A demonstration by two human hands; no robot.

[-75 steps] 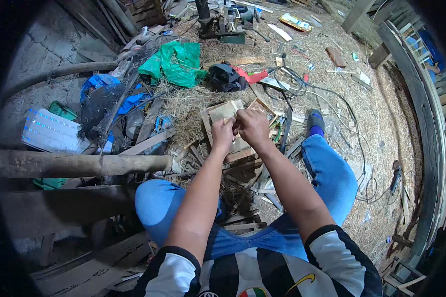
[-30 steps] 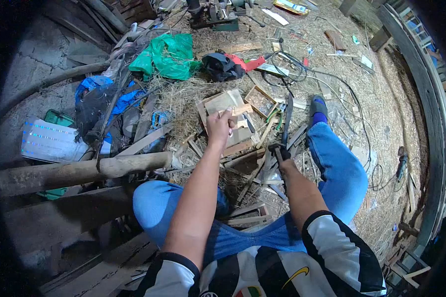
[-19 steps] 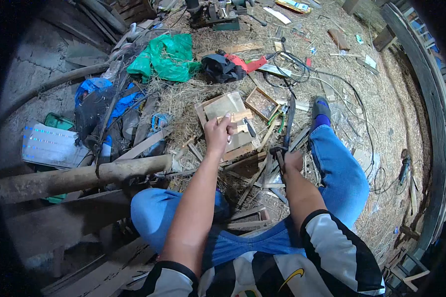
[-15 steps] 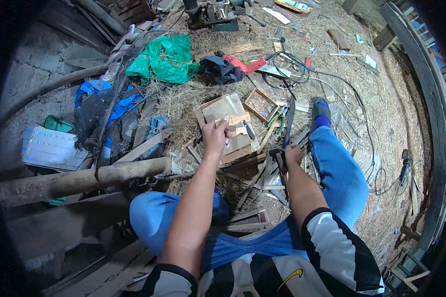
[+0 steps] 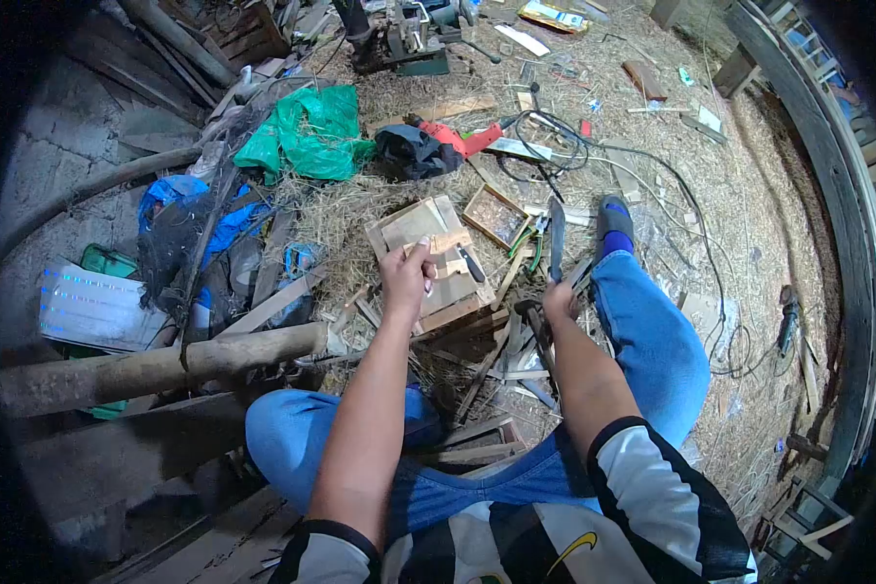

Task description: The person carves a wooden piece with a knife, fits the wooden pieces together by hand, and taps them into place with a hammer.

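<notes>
My left hand [image 5: 406, 280] is closed over the wooden box-like block, its fingertips at the left end of a light wooden piece [image 5: 450, 240]. It appears to pinch that piece; the contact is partly hidden. On the block's flat top [image 5: 399, 230], beside the piece, lies a small dark-handled tool [image 5: 470, 264]. My right hand [image 5: 559, 302] is wrapped round the handle end of a machete [image 5: 557, 238], whose broad dark blade points away from me. Just left of that hand rests a dark hammer-like tool [image 5: 533, 321] among wood scraps.
A shallow wooden frame tray [image 5: 496, 216] and green-handled pliers [image 5: 526, 245] lie beyond the block. A red power tool [image 5: 462, 139], a black cable [image 5: 642, 148] and a green plastic bag [image 5: 311, 127] are farther off. A thick log [image 5: 165, 368] lies left; straw and shavings cover the floor.
My right hand has moved slightly left and now lines up with the machete, whose blade has shifted and turned a little. The whole view has drifted somewhat; my left hand stays at the wooden piece.
</notes>
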